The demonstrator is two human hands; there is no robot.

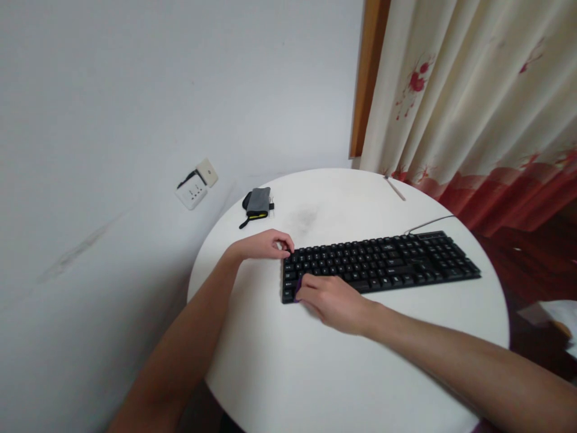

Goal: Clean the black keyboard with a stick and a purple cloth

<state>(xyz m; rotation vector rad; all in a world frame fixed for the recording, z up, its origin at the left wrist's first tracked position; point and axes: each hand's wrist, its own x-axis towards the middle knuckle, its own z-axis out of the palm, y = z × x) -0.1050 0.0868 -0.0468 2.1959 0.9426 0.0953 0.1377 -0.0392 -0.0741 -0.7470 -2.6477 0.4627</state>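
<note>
A pale wall [135, 90] (marked by a grey streak [85, 245]) carries a socket [192, 192]; beyond the round white table [279, 361], a cream curtain [455, 96] with red flowers [417, 80] hangs beside a wooden strip [367, 78], near dark floor [523, 264].

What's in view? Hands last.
round table: 1, white, centre
wall: 1, white, left
flat keyboard: 1, black, on table
thin cable: 1, grey, behind keyboard
small item: 1, purple, in right hand
fabric pouch: 1, grey/yellow, table's far left
rounded object: 1, black, beside pouch
slim stick: 1, pinkish, table's far right
rectangular plates: 2, white/beige, on wall
floral curtain: 1, cream/red, right
wooden strip: 1, brown, beside curtain
floor: 1, dark red, right
unclear item: 1, white, right edge
left hand: 1, bare, at keyboard corner
right hand: 1, bare, keyboard's left end
</note>
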